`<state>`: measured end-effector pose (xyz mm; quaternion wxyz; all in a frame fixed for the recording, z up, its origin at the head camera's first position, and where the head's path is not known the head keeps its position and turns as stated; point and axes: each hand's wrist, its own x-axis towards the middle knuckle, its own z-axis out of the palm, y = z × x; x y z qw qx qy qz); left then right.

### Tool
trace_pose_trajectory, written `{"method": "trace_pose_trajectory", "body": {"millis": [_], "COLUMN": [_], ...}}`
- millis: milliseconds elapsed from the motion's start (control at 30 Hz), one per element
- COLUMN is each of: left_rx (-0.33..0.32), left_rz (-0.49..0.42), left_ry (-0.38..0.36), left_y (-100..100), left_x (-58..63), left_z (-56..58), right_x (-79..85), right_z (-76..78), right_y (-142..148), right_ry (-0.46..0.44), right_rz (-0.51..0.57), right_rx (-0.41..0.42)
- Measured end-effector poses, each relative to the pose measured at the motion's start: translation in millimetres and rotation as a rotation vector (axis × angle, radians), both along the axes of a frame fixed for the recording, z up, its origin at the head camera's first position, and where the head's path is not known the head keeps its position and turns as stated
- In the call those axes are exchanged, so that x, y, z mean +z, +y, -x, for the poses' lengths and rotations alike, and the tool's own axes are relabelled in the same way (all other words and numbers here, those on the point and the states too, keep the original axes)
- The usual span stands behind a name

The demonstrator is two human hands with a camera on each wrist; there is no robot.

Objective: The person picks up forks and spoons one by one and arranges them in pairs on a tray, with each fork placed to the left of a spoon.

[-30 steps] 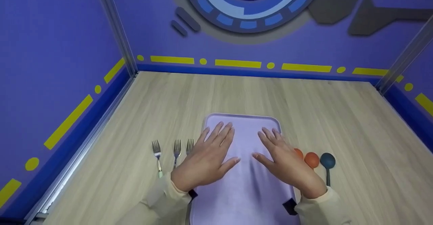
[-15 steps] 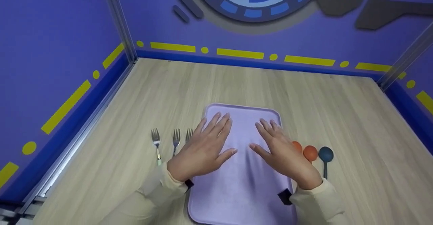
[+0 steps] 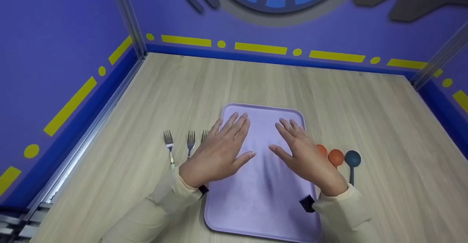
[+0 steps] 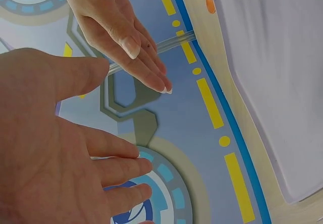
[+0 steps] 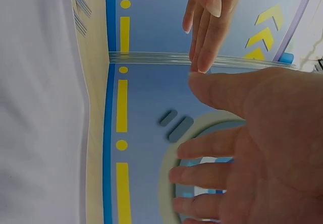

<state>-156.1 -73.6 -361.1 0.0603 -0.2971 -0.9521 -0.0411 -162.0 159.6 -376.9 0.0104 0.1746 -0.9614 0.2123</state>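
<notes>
Both hands hover palm-down over a pale purple tray (image 3: pixel 256 213), holding nothing. My left hand (image 3: pixel 219 151) is over the tray's left side with its fingers straight and the thumb pointing inward. My right hand (image 3: pixel 303 155) mirrors it over the right side, fingers also straight. In the left wrist view the left palm (image 4: pixel 40 148) shows bare, with the tray well beyond it. The right palm (image 5: pixel 277 148) is just as bare in the right wrist view. Left of the tray lie forks (image 3: pixel 168 140), the nearest partly hidden by the left hand. Orange spoons (image 3: pixel 335 157) lie beside the right wrist.
A dark teal spoon (image 3: pixel 353 159) lies outermost on the right of the wooden table (image 3: pixel 182 89). Blue-purple walls (image 3: pixel 65 34) with yellow markings enclose the table at the back and sides. A metal rail (image 3: pixel 87 137) runs along the left edge.
The head view has tilted downward, so tray, cutlery and hands appear higher in it and the tray's near edge now shows. The hands keep nearly the same pose over the tray.
</notes>
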Motion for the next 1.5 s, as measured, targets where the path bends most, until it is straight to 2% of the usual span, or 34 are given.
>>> {"method": "trace_pose_trajectory", "body": {"millis": [200,267,367,600,733,867,1000,1167,1300,1500], "left_rx": [-0.012,0.001,0.043,0.154,0.240,0.298,0.325,0.343,0.359,0.370], "left_rz": [-0.113,-0.149,-0.149,-0.066,-0.020,0.011,0.031,0.021,-0.013,-0.070], "left_ry": [0.092,0.135,0.151,0.026,-0.061,-0.181,-0.272,-0.322,-0.351,-0.348], "left_y": [-8,-14,-29,-77,-106,-125,-133,-135,-137,-136], "left_x": [0.0,-0.7,-2.2,-8.0,-19.2,-34.9,-50.9,-63.2,-67.6,-70.9], "left_z": [1.2,0.9,0.6,4.5,2.9,-2.9,-9.1,-7.4,-5.3,-2.8], "right_x": [0.1,-1.2,-3.9,-10.8,-15.7,-21.9,-29.9,-34.9,-37.2,-35.6], "right_z": [0.2,-0.3,-0.6,1.4,0.8,-1.7,-6.6,-8.9,-8.9,-6.9], "right_y": [5,9,16,36,51,65,76,87,89,91], "right_ry": [0.187,0.212,0.200,0.189,0.166,0.107,0.047,-0.037,-0.089,-0.098], "right_rz": [0.183,0.211,0.215,0.174,0.145,0.103,0.066,0.045,0.038,0.021], "right_rx": [-0.024,-0.034,-0.048,-0.080,-0.095,-0.118,-0.141,-0.168,-0.178,-0.196]}}
